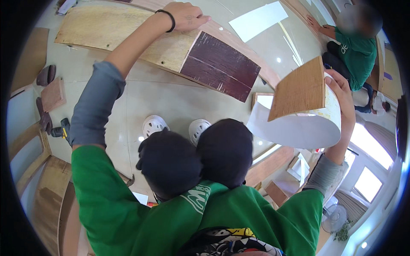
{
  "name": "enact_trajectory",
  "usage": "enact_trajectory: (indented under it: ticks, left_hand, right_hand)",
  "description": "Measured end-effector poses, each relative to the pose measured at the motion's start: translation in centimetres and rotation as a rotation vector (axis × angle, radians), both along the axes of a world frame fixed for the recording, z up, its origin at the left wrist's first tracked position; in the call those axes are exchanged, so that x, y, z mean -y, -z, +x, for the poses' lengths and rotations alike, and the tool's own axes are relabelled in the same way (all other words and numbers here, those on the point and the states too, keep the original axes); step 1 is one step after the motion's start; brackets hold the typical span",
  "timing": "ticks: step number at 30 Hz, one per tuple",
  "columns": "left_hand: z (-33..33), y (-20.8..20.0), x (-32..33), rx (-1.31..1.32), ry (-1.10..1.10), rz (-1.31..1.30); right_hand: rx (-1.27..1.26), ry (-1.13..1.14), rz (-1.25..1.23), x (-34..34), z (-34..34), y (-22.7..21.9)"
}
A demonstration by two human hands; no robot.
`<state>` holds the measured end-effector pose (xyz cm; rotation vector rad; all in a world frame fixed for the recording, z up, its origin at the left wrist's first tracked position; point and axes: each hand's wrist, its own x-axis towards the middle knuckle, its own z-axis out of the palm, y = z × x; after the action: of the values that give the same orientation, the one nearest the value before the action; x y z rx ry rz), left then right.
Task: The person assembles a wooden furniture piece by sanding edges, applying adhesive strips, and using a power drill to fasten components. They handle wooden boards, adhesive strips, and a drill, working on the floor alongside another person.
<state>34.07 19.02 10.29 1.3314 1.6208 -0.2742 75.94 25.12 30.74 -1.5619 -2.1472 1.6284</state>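
Note:
My left hand (185,17) is closed above the far edge of a long wooden board (124,32). Its curled fingers hide whatever may be in them. The board is pale yellowish wood on the left, with a dark maroon streaked section (224,62) at its right end. On the right, my raised right hand (341,87) grips a curled white sheet (299,130) by its edge, thumb and fingers closed on it. A brown wood-grain panel (299,89) lies against the top of the curl; I cannot tell whether the two are joined.
A white sheet (258,20) lies beyond the board. A co-worker in green (358,57) crouches at the far right. On the left are a drill (62,130), brown slippers (46,75) and a wood block (53,94). A fan (335,217) stands lower right.

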Motion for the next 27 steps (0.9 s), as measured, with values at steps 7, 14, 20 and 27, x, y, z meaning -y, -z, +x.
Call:
enact_trajectory:
  ticks: [7,14,20,27]
  left_hand:
    - [2.2,0.9,5.6,-0.196,0.013,0.621]
    - [2.4,0.9,5.7,-0.201,-0.015,0.610]
    - [3.7,0.2,6.1,-0.229,0.033,0.572]
    - [5.2,-0.6,6.4,-0.197,0.099,0.573]
  right_hand:
    - [0.178,-0.052,0.211,2.7,2.7,-0.2]
    - [0.235,-0.072,0.253,4.5,3.8,0.7]
    - [0.333,-0.122,0.378,4.6,2.9,0.7]
    - [0.320,-0.167,0.469,4.1,3.7,2.2]
